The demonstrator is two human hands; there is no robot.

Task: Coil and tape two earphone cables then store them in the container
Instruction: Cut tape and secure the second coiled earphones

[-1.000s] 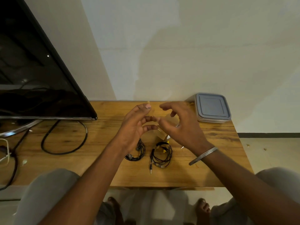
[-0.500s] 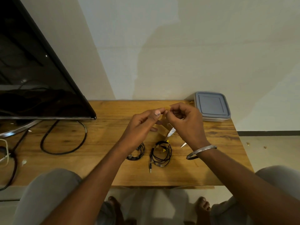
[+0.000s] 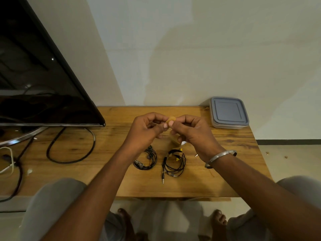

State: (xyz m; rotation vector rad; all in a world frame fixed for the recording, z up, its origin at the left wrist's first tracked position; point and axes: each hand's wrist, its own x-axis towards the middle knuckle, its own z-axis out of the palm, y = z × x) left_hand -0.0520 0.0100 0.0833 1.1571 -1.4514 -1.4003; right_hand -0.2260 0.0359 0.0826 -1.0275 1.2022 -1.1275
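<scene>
I can't judge the shape of the tape piece pinched by the left hand and right hand (too small). The right grip hides most of the tape roll; the left wrist covers the far edge of the left earphone coil. The television runs off left.

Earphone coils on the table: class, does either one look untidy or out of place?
Yes: the right coil has its plug end sticking straight out of the loop, not tucked in. The left coil lies compact.
</scene>
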